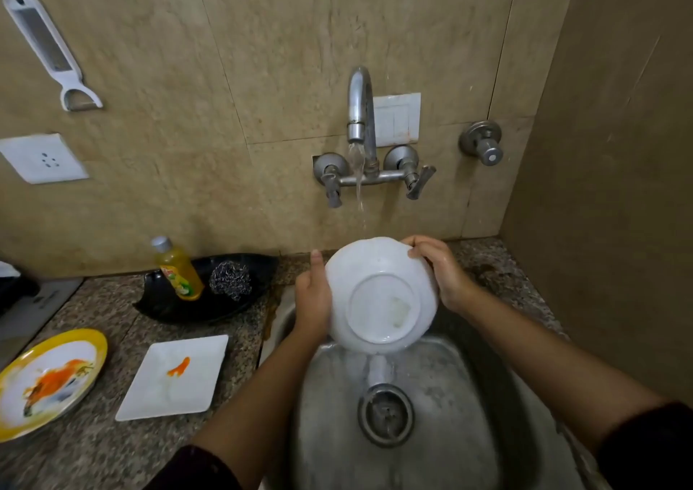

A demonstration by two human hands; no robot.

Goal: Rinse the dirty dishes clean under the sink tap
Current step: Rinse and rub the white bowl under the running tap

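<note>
A white bowl is tilted on edge over the steel sink, its underside facing me. Water from the wall tap falls onto its far rim and runs off below toward the drain. My left hand grips the bowl's left edge, thumb up along the rim. My right hand holds the right edge, fingers curled over the top rim. On the counter to the left lie a square white plate with an orange smear and a round yellow-rimmed plate with orange sauce.
A black dish behind the plates holds a yellow soap bottle and a steel scrubber. A peeler hangs on the tiled wall, above a socket. A side wall closes the right.
</note>
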